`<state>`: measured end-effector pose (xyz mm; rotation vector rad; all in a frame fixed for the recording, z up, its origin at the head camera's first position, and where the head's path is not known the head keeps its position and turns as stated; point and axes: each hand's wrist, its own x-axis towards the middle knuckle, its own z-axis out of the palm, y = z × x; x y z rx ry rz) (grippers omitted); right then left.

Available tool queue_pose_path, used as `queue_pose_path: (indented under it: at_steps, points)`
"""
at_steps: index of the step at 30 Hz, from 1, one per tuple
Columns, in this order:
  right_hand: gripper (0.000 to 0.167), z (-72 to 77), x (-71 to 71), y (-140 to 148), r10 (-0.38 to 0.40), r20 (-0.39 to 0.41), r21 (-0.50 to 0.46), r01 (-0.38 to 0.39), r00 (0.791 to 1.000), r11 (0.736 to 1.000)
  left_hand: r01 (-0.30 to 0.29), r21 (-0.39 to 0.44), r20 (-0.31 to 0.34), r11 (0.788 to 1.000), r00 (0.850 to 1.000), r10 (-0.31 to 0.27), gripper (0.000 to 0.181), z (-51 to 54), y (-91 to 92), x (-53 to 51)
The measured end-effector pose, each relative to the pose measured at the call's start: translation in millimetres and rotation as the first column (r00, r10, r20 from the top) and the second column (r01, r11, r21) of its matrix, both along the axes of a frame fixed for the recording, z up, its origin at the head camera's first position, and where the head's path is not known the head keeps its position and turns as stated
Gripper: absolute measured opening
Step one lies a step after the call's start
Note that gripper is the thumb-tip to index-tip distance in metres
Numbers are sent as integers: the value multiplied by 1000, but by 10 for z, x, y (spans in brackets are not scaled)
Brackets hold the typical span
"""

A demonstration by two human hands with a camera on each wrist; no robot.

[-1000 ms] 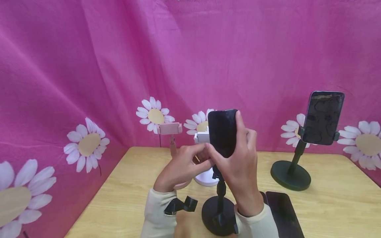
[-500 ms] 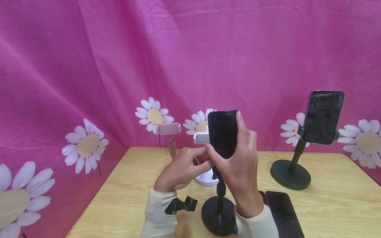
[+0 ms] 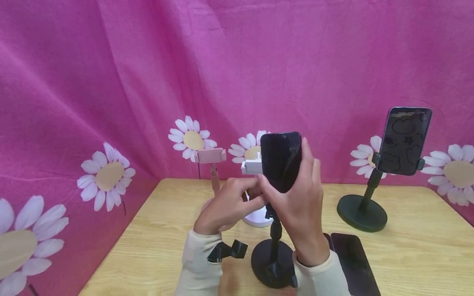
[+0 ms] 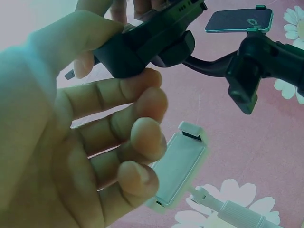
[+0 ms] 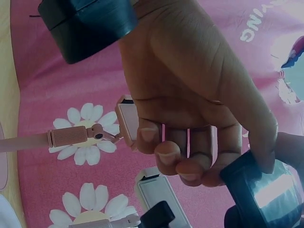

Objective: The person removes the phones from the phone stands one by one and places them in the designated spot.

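Observation:
A black phone [image 3: 279,162] stands upright, tilted slightly, at the top of a black stand [image 3: 275,232] in the head view. My right hand [image 3: 305,205] grips it, fingers along its right edge and thumb across its lower left. My left hand [image 3: 229,203] pinches at the lower left edge, close to the right thumb. In the left wrist view, the left hand [image 4: 109,123] has thumb and index on the phone's dark lower end [image 4: 137,47], other fingers curled loosely. The right wrist view shows the right hand [image 5: 190,85] with its thumb on the phone [image 5: 270,194]. The clamp is mostly hidden.
A pink stand [image 3: 210,156] and a white stand [image 3: 252,166] are behind the hands. At right, a dark green stand [image 3: 362,213] holds another phone [image 3: 404,142]. Dark phones [image 3: 354,261] lie beside the right forearm on the wooden table [image 3: 414,246].
The head view has shifted slightly, so the scene sits a little higher. The held phone's screen appears slightly wider, and the right fingers along its edge have moved a little to the right.

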<state>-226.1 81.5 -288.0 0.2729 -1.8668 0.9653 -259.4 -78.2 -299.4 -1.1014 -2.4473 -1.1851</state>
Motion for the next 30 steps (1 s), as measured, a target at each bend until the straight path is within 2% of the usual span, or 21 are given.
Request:
queue_pose_path:
  at_steps: [7,19,30]
  points:
    - [95,-15,4,-9,-4,11,-6,4,1000,1000,13,30,-41,999,999,-12,9,-24,12,-24]
    - [93,2,-14,-36,9,-42,-29,-10,999,1000,159,132,-48,978,987,-154,4,-44,-15,-118]
    - [93,-18,8,-41,11,-57,-48,-14,998,999,182,150,-19,972,983,-181,4,-68,-85,-128]
